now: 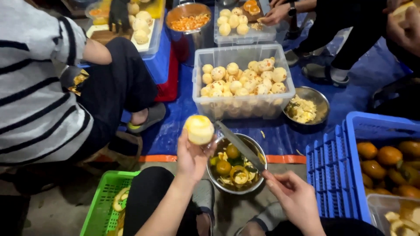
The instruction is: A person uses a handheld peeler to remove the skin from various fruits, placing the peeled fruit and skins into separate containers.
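The left hand [191,158] cups a peeled orange [199,129] above the near metal bowl [258,177] of peels; the right hand [294,197] pinches a knife [239,145], blade beside the left fingers, which a slip could nick.

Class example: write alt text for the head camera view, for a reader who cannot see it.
A person's left hand holds up a peeled orange while the right hand holds a knife over a metal bowl of peels. Beyond sits a clear tub of peeled oranges.
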